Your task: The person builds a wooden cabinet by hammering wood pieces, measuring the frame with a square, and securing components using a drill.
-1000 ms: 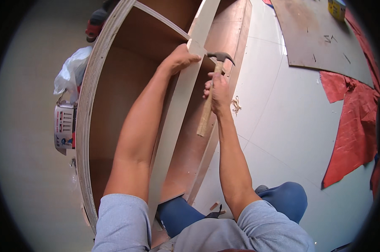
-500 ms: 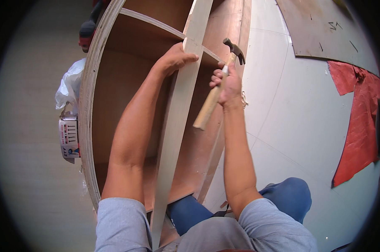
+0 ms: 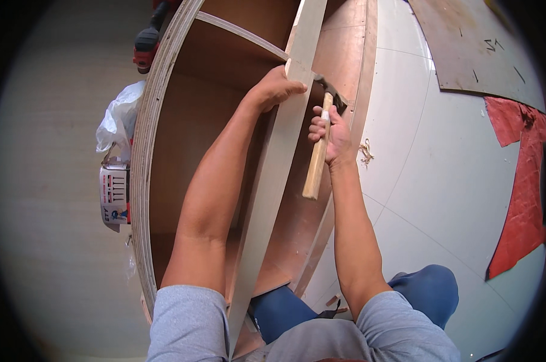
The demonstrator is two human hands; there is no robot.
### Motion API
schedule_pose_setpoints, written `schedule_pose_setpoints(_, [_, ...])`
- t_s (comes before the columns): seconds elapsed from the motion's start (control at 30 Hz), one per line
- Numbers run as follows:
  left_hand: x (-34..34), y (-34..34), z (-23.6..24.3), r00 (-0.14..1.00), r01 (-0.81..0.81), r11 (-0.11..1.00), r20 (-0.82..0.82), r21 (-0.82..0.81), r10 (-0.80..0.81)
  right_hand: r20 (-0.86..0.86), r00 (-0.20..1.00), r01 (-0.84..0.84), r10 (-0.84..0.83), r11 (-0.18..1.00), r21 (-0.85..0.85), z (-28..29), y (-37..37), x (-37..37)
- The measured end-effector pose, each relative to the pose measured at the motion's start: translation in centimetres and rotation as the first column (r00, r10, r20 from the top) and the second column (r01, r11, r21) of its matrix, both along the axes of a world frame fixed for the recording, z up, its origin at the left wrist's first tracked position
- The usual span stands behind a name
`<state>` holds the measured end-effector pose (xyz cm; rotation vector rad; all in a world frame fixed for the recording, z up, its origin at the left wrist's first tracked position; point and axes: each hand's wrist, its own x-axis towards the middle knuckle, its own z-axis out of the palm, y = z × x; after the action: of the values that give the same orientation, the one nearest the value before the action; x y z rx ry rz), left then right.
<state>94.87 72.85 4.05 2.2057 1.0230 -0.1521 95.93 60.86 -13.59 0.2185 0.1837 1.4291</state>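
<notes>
Right hand [image 3: 338, 137]: fingers [image 3: 316, 128] curled round the hammer [image 3: 316, 172], clamped on the upper handle just below the head, thumb up near the head. Handle butt sticks out below the fist, tilted toward lower left. Dark hammer head [image 3: 325, 83] just right of the plank [image 3: 276, 163], above the cabinet; contact with wood can't be told.

Left hand [image 3: 274, 92]: clamped on the plank's left edge, thumb lying over its upper face, other fingers mostly hidden on the far side. Grip sits close to where the plank crosses the divider [image 3: 244, 35].

Plank: pale, long, runs lengthwise over the open cabinet [image 3: 145, 123], top of view down to the person's lap. Cabinet shows a layered plywood edge on its left and brown inner panels.

Further out: both forearms bare, gray sleeves [image 3: 188, 317], blue trouser knee [image 3: 426, 295] lower right. Left of cabinet, going down: red-and-black power tool [image 3: 145, 51], white plastic bag [image 3: 121, 114], printed box [image 3: 114, 190]. Right: curled shavings [image 3: 366, 152] on the pale tiled floor [image 3: 417, 175], red sheet [image 3: 520, 199] with torn edges, flat board [image 3: 475, 48] with dark marks, upper right corner
</notes>
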Motion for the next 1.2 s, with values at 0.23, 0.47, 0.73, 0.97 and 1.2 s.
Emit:
schedule_pose_setpoints(0.23, [0.1,-0.2,0.1,0.998,-0.059,0.997,-0.009,-0.042,0.059,-0.022,1.000,-0.003,0.004,0.997,0.071,-0.3,-0.2,-0.1])
schedule_pose_setpoints(0.47, [0.0,0.3,-0.2,1.000,-0.011,1.000,0.026,-0.023,0.011,-0.128,0.991,0.013,-0.023,0.997,-0.073,-0.2,-0.4,-0.5])
schedule_pose_setpoints(0.73, [-0.1,0.6,0.2,0.996,0.006,0.997,-0.090,0.073,0.000,0.346,0.935,0.194,-0.082,0.933,-0.303,2.1,-0.8,-1.3])
schedule_pose_setpoints(0.97, [-0.2,0.9,0.1,0.996,-0.063,0.996,-0.056,0.068,0.066,0.804,0.595,0.552,-0.012,0.734,-0.397,3.7,0.1,-1.1])
schedule_pose_setpoints(1.2, [0.5,0.1,-0.2,0.997,-0.029,0.996,-0.062,0.087,0.034,0.922,0.382,0.736,0.064,0.582,-0.346,2.6,1.5,-1.2])
